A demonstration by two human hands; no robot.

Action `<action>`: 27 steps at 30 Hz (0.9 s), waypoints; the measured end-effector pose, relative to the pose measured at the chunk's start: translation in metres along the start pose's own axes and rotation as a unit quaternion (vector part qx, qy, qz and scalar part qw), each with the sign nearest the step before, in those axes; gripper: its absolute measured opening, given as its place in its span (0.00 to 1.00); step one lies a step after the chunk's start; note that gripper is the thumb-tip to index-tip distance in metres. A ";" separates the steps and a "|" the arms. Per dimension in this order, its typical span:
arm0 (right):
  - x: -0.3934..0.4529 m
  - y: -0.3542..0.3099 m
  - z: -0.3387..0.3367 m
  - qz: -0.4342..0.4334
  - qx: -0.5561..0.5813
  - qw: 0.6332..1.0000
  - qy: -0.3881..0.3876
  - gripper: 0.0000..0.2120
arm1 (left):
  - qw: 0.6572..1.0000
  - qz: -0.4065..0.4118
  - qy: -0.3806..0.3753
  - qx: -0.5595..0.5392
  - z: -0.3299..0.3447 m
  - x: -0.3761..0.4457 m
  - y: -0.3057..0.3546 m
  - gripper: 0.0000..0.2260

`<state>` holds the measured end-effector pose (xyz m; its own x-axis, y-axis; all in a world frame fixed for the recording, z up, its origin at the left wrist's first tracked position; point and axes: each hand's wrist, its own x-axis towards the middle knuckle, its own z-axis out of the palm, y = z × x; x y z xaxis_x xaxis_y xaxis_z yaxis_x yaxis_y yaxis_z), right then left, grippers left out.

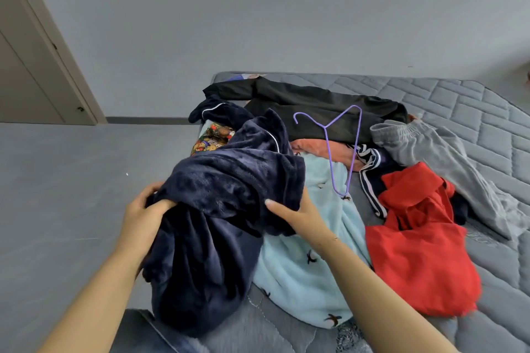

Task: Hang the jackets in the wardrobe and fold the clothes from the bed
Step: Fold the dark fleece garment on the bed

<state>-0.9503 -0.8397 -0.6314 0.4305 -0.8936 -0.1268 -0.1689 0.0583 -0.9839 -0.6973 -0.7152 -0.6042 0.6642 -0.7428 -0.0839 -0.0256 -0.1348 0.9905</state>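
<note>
A dark navy plush garment with white piping hangs off the near left corner of the bed. My left hand grips its bunched left edge. My right hand holds its right fold, thumb on top and fingers hidden under the cloth. Beneath it lies a light blue fleece printed with small birds. A purple wire hanger rests on the pile. A black jacket lies spread at the back.
A red garment, grey sweatpants, a striped navy piece, a salmon cloth and a patterned fabric lie on the grey quilted mattress. A door stands at the left, with grey floor beside the bed.
</note>
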 end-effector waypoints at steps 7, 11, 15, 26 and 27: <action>0.004 -0.050 0.053 -0.095 -0.026 0.991 0.093 0.08 | 0.995 0.042 0.085 -0.015 -0.081 -0.006 0.044 0.08; -0.003 -0.095 0.099 -0.162 0.014 0.985 0.058 0.06 | 0.990 0.056 0.106 0.072 -0.145 -0.010 0.046 0.08; -0.016 -0.136 0.137 -0.211 0.069 0.974 -0.034 0.07 | 0.984 -0.028 -0.038 0.174 -0.176 -0.030 0.032 0.29; -0.063 -0.134 0.164 -0.265 -0.155 0.911 -0.276 0.09 | 0.956 -0.130 -0.127 -0.231 -0.129 -0.059 0.026 0.26; -0.066 -0.133 0.163 -0.260 -0.145 0.912 -0.284 0.10 | 0.959 -0.121 -0.128 -0.220 -0.129 -0.058 0.022 0.26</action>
<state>-0.8119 -0.7155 -0.5131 0.8950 -0.3874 0.2210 -0.0026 -0.5001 -0.8660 -0.6397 -0.5905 -0.5632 0.4034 -0.8691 -0.2861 0.4619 -0.0765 0.8836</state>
